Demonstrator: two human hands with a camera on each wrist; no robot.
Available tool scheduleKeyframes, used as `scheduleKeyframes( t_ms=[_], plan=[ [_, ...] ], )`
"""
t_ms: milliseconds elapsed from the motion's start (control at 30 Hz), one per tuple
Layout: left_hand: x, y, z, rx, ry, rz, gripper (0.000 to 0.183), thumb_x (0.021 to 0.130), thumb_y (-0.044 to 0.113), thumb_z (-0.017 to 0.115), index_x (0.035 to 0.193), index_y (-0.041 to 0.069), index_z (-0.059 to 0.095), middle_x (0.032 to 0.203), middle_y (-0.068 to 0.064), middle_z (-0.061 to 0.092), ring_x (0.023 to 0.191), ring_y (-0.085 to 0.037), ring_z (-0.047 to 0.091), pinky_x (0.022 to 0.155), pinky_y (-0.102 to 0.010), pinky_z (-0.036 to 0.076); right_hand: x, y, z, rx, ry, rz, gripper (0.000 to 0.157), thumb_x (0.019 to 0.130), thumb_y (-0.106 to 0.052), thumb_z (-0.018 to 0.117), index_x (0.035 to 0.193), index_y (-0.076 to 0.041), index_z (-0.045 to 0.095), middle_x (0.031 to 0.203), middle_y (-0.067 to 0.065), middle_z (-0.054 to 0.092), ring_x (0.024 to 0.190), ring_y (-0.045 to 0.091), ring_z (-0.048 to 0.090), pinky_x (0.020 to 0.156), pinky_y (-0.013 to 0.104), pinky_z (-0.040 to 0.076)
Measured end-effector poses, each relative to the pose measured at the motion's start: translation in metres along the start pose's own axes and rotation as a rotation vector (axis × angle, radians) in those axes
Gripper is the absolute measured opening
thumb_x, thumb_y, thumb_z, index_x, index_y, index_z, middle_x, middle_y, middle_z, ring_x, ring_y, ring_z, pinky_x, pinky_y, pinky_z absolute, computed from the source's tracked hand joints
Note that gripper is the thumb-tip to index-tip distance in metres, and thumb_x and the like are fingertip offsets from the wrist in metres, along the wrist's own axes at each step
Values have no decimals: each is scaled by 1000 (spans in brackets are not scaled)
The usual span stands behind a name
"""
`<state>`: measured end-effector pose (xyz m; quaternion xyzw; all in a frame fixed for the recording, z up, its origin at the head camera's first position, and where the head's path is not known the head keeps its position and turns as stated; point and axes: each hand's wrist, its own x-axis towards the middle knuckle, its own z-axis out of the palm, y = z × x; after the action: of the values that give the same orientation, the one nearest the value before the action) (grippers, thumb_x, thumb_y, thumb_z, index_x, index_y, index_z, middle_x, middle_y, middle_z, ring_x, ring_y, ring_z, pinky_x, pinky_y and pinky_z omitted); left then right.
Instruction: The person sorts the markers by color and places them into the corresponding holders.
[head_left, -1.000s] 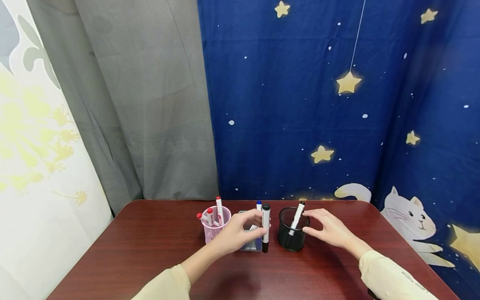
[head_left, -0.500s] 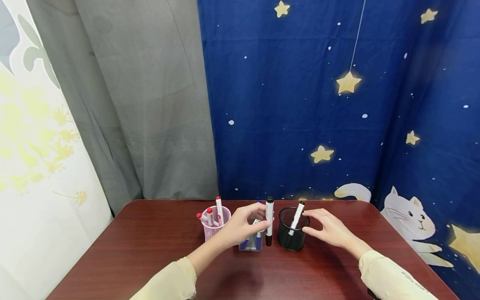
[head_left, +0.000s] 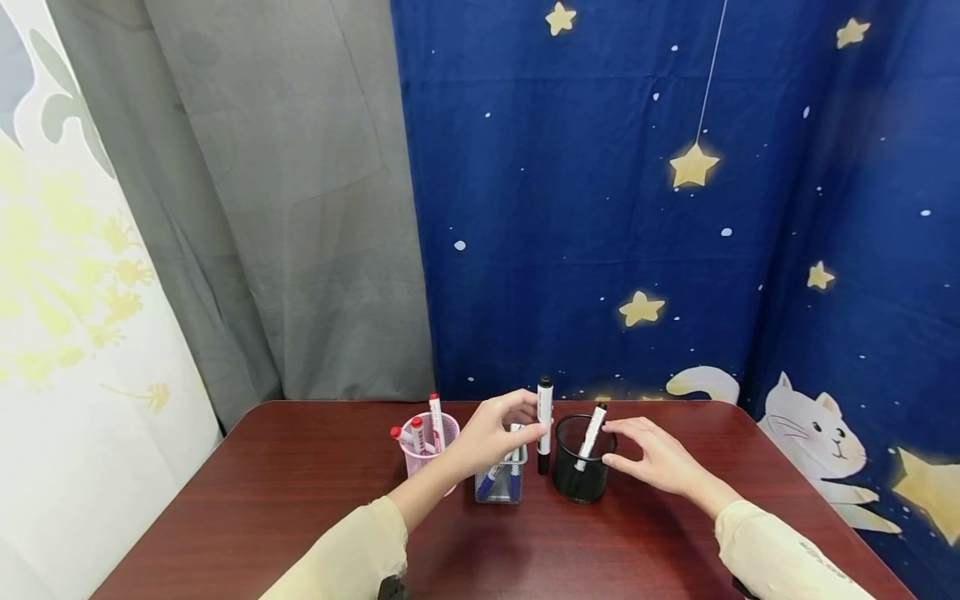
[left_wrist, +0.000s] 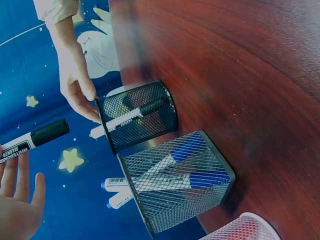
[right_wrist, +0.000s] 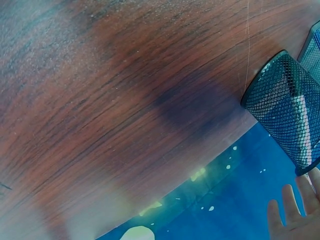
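My left hand (head_left: 495, 433) pinches a black-capped whiteboard marker (head_left: 545, 417), held upright in the air just left of the black mesh pen cup (head_left: 581, 483). The marker's lower, dark end is level with the cup's side, apart from it. One white marker (head_left: 592, 432) leans inside that cup, its black tip above the rim. At the cup's right side, my right hand (head_left: 663, 457) touches the rim with thumb and fingertips, and its fingers (right_wrist: 291, 202) look fairly straight. Below my left hand stands a square mesh holder (left_wrist: 212, 197) with blue markers (left_wrist: 202, 179).
To the left, a pink mesh cup (head_left: 412, 467) holds several red-capped markers (head_left: 437, 423). All three holders stand in a row on the dark red wooden table (head_left: 315, 500). Grey and blue star-patterned curtains (head_left: 570, 208) hang behind the table's far edge.
My left hand has moved right and slightly up with the marker, from over the square holder towards the black cup. The square holder shows more. My right hand stays at the rim.
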<state>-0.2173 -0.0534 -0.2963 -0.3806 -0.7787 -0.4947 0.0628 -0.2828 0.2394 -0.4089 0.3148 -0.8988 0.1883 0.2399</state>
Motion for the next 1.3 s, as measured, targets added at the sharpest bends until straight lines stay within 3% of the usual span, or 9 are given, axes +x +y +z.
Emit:
scheduleKeyframes(
  t_ms=[167, 433, 667, 933, 1300],
  plan=[
    [7, -4, 2, -5, 1, 11, 17, 85, 2, 61, 101, -5, 59, 93, -16, 63, 86, -26, 61, 80, -31, 47, 0, 0, 0, 2, 4, -7, 45, 78, -37, 71, 112, -8, 63, 110, 3, 61, 104, 21, 53, 85, 43, 43],
    [26, -43, 12, 5, 31, 49, 19, 85, 9, 64, 102, 2, 61, 92, -8, 64, 84, -14, 61, 78, -27, 48, 0, -1, -2, 7, 0, -3, 46, 78, -37, 71, 112, -8, 63, 110, 4, 61, 104, 21, 53, 85, 43, 43],
    [29, -11, 9, -28, 33, 23, 19, 83, -2, 62, 101, -8, 58, 93, -19, 62, 85, -29, 60, 78, -32, 48, 0, 0, -1, 3, 1, 1, 46, 78, -37, 71, 112, -8, 63, 110, 4, 61, 104, 21, 53, 85, 43, 43],
    [38, -12, 15, -27, 30, 7, 21, 84, 0, 62, 102, -8, 58, 93, -19, 62, 84, -29, 61, 77, -27, 47, 1, 1, 2, 11, -4, 9, 46, 79, -39, 69, 113, -9, 63, 110, 3, 61, 104, 20, 53, 85, 43, 43],
    [61, -52, 31, 4, 59, 1, 22, 85, 10, 64, 105, 1, 61, 92, -8, 64, 81, -15, 62, 76, -23, 47, 1, 3, 4, 13, 4, -1, 46, 79, -38, 69, 113, -8, 63, 110, 3, 61, 104, 20, 53, 85, 42, 43]
  ],
)
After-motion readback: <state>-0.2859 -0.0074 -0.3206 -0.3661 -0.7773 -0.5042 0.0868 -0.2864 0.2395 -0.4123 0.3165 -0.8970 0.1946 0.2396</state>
